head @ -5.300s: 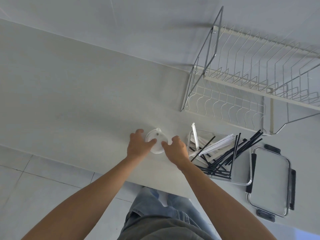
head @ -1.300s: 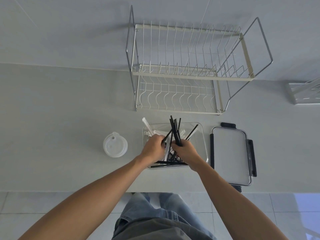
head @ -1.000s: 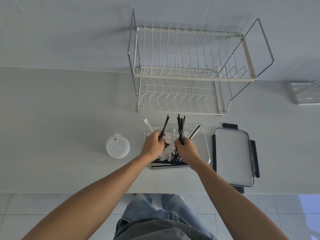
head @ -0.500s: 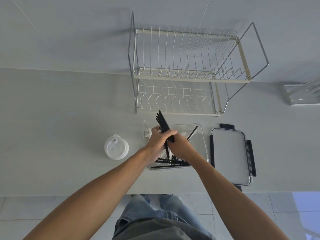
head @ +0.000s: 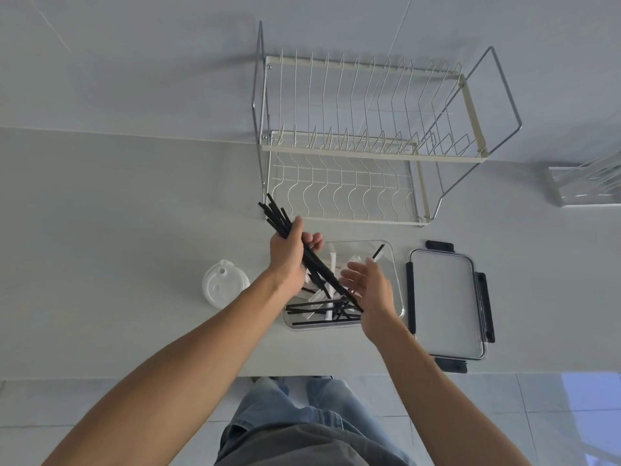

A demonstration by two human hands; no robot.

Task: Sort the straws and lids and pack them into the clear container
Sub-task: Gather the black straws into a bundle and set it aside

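My left hand (head: 288, 256) grips a bundle of black straws (head: 278, 216) slanting from upper left down to the right over the clear container (head: 398, 280). My right hand (head: 369, 287) hovers open beside the bundle's lower end, palm facing left, holding nothing. Inside the container lie more loose black straws (head: 316, 312) and white paper-wrapped straws (head: 332, 264). A stack of white cup lids (head: 224, 288) sits on the counter left of the container.
The container's flat lid with black clips (head: 447, 301) lies to the right. A two-tier wire dish rack (head: 356, 142) stands behind, against the wall. A clear tray (head: 588, 183) sits far right. The counter edge runs close to my body.
The black straws were passed into my left hand alone; it lifted the bundle up and left. My right hand let go and opened beside the bundle.
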